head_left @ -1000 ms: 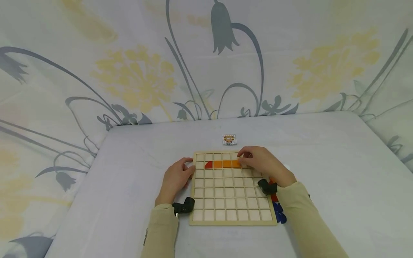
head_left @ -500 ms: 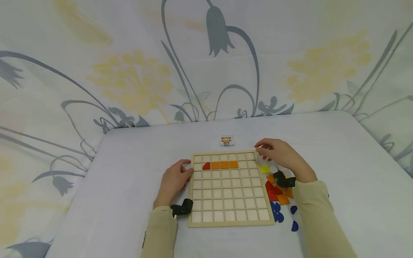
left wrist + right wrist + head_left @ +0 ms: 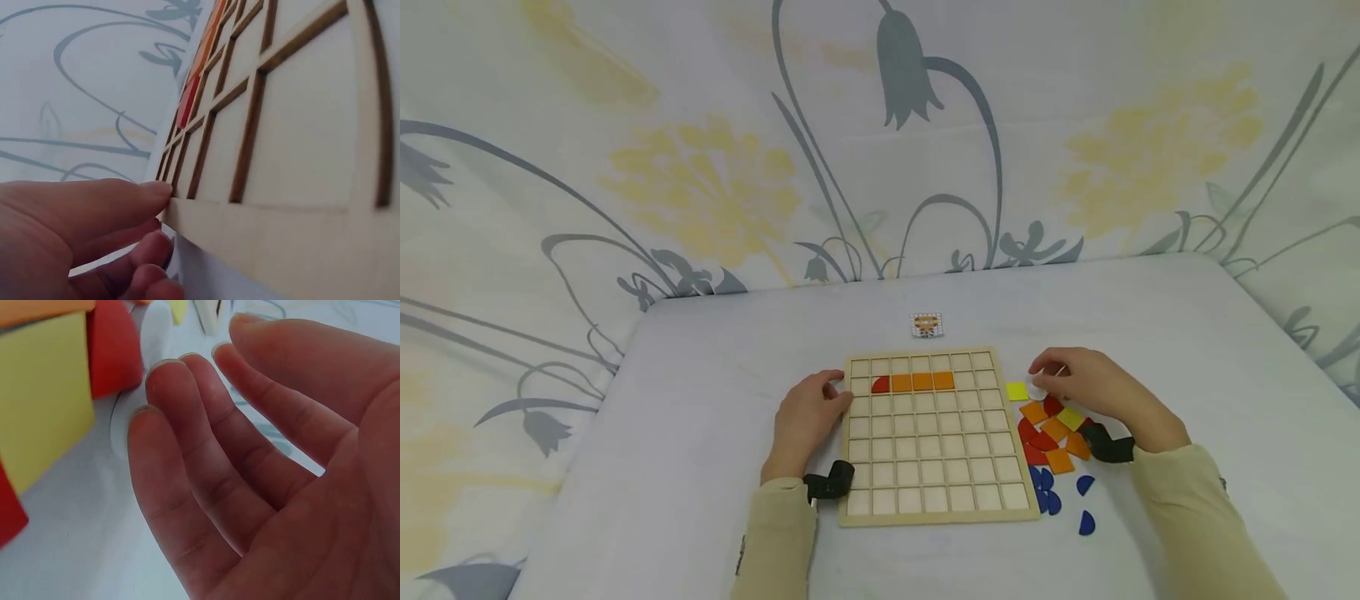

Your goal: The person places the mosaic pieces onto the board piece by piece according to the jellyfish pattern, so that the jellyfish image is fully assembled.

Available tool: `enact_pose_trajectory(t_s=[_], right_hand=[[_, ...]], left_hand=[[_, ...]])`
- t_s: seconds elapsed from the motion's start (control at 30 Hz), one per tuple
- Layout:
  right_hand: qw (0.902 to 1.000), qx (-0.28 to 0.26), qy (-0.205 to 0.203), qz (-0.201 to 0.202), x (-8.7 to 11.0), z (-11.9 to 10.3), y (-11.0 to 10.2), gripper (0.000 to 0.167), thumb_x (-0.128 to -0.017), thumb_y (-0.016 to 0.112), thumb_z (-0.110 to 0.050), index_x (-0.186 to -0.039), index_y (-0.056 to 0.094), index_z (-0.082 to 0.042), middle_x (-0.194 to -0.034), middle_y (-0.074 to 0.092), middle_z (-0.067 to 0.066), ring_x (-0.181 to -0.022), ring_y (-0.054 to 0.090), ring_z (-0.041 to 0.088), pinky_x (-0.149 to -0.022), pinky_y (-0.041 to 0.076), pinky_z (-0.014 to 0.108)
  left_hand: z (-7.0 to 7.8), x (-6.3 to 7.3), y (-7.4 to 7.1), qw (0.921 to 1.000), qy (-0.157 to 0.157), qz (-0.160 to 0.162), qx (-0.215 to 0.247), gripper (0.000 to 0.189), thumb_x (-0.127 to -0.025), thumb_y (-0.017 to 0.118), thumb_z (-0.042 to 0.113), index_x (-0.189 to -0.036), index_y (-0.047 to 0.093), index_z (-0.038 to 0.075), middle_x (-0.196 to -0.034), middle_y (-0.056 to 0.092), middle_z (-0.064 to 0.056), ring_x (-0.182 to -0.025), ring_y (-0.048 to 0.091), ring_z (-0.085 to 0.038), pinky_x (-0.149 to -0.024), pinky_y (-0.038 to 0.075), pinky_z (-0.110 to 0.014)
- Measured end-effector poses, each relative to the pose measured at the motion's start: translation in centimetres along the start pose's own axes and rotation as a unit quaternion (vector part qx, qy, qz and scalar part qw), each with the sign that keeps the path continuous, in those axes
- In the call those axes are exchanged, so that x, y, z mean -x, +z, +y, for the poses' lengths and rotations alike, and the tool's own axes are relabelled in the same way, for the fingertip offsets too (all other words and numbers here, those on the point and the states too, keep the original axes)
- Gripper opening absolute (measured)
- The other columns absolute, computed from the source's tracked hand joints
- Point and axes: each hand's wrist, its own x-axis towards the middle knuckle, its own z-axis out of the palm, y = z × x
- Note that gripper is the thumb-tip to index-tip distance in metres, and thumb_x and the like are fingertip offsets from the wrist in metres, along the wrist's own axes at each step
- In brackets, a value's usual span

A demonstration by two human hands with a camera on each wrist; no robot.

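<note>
A square wooden grid board (image 3: 925, 520) lies on the table. In its second row sit a red quarter-round tile (image 3: 881, 385) and several orange square tiles (image 3: 922, 382) in line. At the board's left edge, my left hand (image 3: 806, 421) holds the rim, thumb at the edge and the other fingers curled beside it in the left wrist view. My right hand (image 3: 1086, 383) hovers over the loose pieces, its bent fingers spread with nothing between them. White rounded pieces (image 3: 156, 334) are closest to its fingertips; a yellow square (image 3: 47, 400) and red pieces lie beside them.
Right of the board are loose orange (image 3: 1060, 461), red (image 3: 1035, 454) and yellow (image 3: 1017, 392) tiles. Several blue half-round pieces (image 3: 1087, 523) lie nearer the front. A small printed pattern card (image 3: 927, 325) is behind the board. Floral cloth hangs behind the table.
My right hand has left the tile row on the board and moved right to the loose pieces, uncovering the third orange square. My left hand stays at the board's edge.
</note>
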Motion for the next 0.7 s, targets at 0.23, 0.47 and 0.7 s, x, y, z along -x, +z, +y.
enact_pose_trajectory(t_s=[0.23,0.47,0.7], right_hand=[[0.9992,0.026,0.025,-0.019,0.0,1.1,-0.3,0.018,-0.084,0.060,-0.024,-0.094,0.061,-0.010,-0.077,0.059,-0.002,-0.073,0.052,0.015,-0.071,0.046,0.034],[0.9980,0.005,0.048,-0.041,0.4,1.4,0.2,0.020,-0.081,0.064,-0.022,-0.097,0.061,-0.011,-0.080,0.055,0.001,-0.075,0.049,0.017,-0.065,0.045,0.029],[0.9982,0.016,0.039,-0.043,0.6,1.1,0.2,0.020,-0.078,0.066,-0.017,-0.097,0.059,-0.012,-0.079,0.050,0.003,-0.071,0.048,0.017,-0.060,0.044,0.028]], left_hand=[[0.6,0.1,-0.5,0.9996,-0.022,-0.013,-0.015,0.039,-0.080,0.058,0.034,-0.117,0.056,0.023,-0.069,0.053,0.006,-0.056,0.047,-0.012,-0.048,0.036,-0.027],[0.7,0.3,-0.5,0.9984,-0.030,-0.017,-0.044,0.040,-0.081,0.056,0.032,-0.119,0.053,0.021,-0.069,0.053,0.005,-0.056,0.047,-0.013,-0.047,0.036,-0.027],[0.8,0.4,-0.2,0.9984,-0.039,-0.016,-0.039,0.041,-0.080,0.055,0.027,-0.120,0.052,0.019,-0.067,0.052,0.004,-0.056,0.047,-0.013,-0.047,0.036,-0.028]])
